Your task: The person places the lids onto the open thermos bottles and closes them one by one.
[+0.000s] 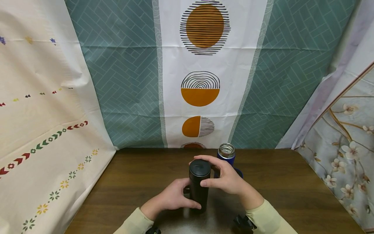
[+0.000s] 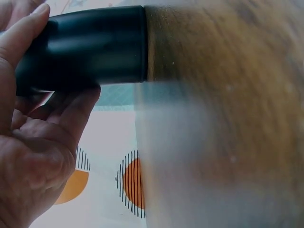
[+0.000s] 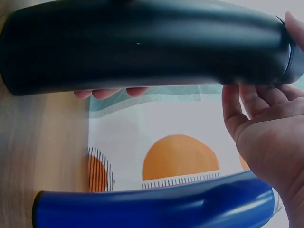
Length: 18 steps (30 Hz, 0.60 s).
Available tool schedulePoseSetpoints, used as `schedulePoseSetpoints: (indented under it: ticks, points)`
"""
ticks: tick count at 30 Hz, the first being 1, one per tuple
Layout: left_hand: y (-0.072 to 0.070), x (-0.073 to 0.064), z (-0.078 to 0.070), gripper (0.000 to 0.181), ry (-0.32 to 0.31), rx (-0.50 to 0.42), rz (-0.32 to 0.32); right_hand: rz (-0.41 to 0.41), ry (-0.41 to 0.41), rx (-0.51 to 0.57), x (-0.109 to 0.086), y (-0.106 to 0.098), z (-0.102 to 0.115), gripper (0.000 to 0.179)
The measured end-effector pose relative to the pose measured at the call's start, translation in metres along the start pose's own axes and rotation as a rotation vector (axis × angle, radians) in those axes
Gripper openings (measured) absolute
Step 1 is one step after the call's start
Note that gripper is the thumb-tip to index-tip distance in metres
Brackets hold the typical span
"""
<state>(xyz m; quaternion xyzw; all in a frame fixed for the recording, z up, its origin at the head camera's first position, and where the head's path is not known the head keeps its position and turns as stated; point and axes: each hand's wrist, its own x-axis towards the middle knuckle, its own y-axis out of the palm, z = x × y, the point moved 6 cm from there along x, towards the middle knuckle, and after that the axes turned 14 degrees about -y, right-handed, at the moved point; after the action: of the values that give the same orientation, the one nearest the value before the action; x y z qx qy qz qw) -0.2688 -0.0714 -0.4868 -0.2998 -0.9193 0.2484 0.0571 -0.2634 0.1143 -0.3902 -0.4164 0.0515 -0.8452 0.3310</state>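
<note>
A black vacuum flask [image 1: 199, 187] stands upright on the table, its round lid [image 1: 200, 167] on top. My left hand [image 1: 175, 195] grips the lower body from the left, thumb across the front. Around the top, by the lid seam, my right hand [image 1: 225, 177] curls from the right, with fingers behind and thumb in front. The left wrist view shows the flask's base [image 2: 128, 45] down at the tabletop. In the right wrist view, left fingertips [image 3: 102, 93] show past the flask's far side.
Behind my right hand an uncapped blue flask [image 1: 226, 156] stands upright, its steel mouth showing. A dark blue piece [image 1: 239, 172] beside it is partly hidden by that hand. The brown table [image 1: 140, 169] ends at a patterned cloth [image 1: 193, 65] at the back.
</note>
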Motion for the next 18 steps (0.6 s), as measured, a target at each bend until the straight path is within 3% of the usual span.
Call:
schedulePoseSetpoints:
  ticks: [18]
  points:
    - [0.0020, -0.0014, -0.0031, 0.062, 0.013, -0.004, -0.028, -0.102, 0.083, -0.124, -0.0025, -0.0025, 0.0038, 0.069]
